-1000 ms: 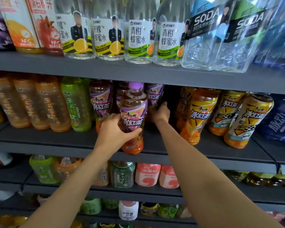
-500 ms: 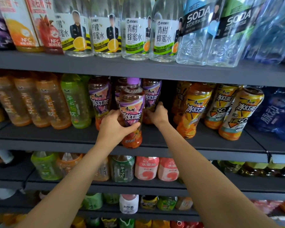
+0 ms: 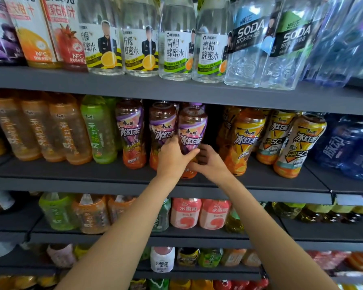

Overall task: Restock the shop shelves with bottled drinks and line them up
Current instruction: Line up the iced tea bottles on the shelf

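On the dark grey metal middle shelf [image 3: 71,174], a row of plastic drink bottles stands beneath the shelf above. At its centre stand three purple-labelled iced-tea bottles; the rightmost purple-labelled brown-tea bottle with an orange base [image 3: 192,132] is the one being placed, just beside its neighbouring purple-labelled bottle [image 3: 162,130] and left of a dark gap before the yellow-labelled iced-tea bottles [image 3: 245,139]. The left hand [image 3: 173,159] wraps the lower body, thumb across the front label. The right hand [image 3: 210,162] curls against the lower right side near the base. The bottle appears full, so it should feel fairly heavy and firm; the film label is probably slick. The waisted lower body gives the surest hold. Whether the base rests on the shelf cannot be determined.
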`<state>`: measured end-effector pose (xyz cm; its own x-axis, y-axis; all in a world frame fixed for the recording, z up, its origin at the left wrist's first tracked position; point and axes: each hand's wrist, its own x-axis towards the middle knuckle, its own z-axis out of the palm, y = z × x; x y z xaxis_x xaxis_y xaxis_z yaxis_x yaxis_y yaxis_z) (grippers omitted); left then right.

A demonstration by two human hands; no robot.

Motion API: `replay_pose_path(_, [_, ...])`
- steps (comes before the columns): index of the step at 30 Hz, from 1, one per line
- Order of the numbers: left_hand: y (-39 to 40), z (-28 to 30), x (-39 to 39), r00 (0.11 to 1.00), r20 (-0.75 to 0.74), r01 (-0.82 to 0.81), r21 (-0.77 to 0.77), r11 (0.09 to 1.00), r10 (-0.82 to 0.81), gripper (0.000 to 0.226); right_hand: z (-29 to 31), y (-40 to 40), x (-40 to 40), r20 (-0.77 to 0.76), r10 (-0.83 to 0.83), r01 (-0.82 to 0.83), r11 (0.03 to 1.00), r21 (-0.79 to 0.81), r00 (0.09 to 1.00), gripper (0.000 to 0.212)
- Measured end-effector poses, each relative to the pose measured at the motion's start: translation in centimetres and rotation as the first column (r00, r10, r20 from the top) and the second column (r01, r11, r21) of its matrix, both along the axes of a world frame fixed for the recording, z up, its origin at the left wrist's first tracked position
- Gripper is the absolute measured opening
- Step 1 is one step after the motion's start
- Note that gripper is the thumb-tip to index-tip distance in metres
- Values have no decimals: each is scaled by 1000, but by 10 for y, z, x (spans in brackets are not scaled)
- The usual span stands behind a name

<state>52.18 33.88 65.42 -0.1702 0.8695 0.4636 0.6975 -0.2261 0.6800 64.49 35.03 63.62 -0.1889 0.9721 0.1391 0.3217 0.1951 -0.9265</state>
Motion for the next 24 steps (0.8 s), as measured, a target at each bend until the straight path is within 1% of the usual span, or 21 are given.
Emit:
replay_pose_path(1, [-1, 0, -1, 1000, -13, 8, -8, 1000, -8, 52, -2, 0, -7, 54, -71, 68, 996, 56, 996, 60])
replay_pose_path(3, [-8, -3, -10, 1000, -22, 20, -8, 1000, -20, 50, -4, -1, -20, 96, -202, 184, 968, 172, 975, 53])
replay_pose_path(4, [-13, -7, -18, 1000, 0, 7, 23, 1000, -7, 47, -5, -1, -24, 100, -236, 212, 955, 206, 967, 51])
replay_pose_path(6, [-26, -18, -36, 991, 105, -89, 108, 990, 78, 39, -5, -1, -28, 113, -273, 242, 942, 233, 955, 50])
replay_pose_path(7, [-30, -25, -45, 979, 152, -151, 113, 982, 133, 36, -5, 0, -30, 116, -288, 256, 939, 230, 951, 49])
replay_pose_path(9, [-31, -34, -57, 964, 172, -210, 32, 977, 202, 41, -5, 3, -31, 122, -310, 281, 937, 210, 943, 48])
replay_pose_path(11, [-24, -36, -59, 975, 120, -180, -47, 982, 185, 53, -3, 6, -30, 123, -302, 277, 944, 180, 945, 50])
replay_pose_path(13, [-15, -31, -54, 986, 72, -148, -66, 987, 153, 63, -3, 9, -31, 133, -301, 277, 946, 171, 944, 51])
replay_pose_path(15, [-9, -25, -47, 987, 59, -147, -90, 985, 152, 68, -7, 11, -33, 145, -343, 313, 929, 196, 928, 52])
replay_pose_path(18, [-4, -20, -41, 977, 68, -192, -112, 975, 200, 64, -15, 9, -41, 143, -412, 379, 901, 212, 900, 56])
replay_pose_path(20, [-3, -18, -42, 974, 47, -213, -124, 969, 221, 59, -17, 8, -46, 159, -436, 415, 898, 148, 886, 57])
replay_pose_path(22, [-1, -15, -46, 978, 18, -202, -149, 968, 207, 56, -17, 10, -49, 206, -459, 446, 888, 110, 864, 56])
replay_pose_path(24, [0, -11, -49, 983, -14, -181, -184, 966, 182, 56, -17, 12, -49, 246, -465, 450, 885, 115, 850, 56])
